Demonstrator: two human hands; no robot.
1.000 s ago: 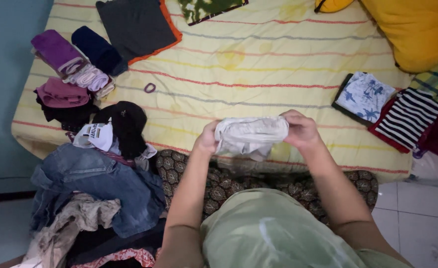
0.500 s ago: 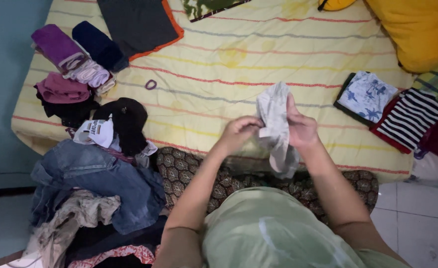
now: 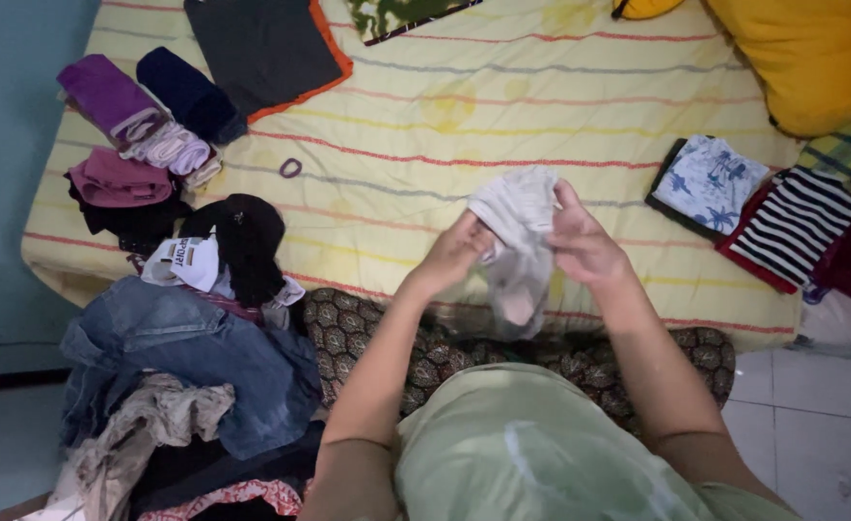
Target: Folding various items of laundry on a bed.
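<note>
Striped yellow mattress, both hands gripping crumpled pale cloth

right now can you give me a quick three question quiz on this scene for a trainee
1. True or false: both hands hold the pale grey garment above the striped bedsheet.
2. What small thing lies on the sheet just right of the rolled clothes? A) purple hair tie B) comb C) coin
3. Fill in: the black-and-white striped folded garment lies on the person's ____ side.

Key:
1. True: the left hand and right hand each grip it.
2. A, the purple hair tie.
3. right
</note>
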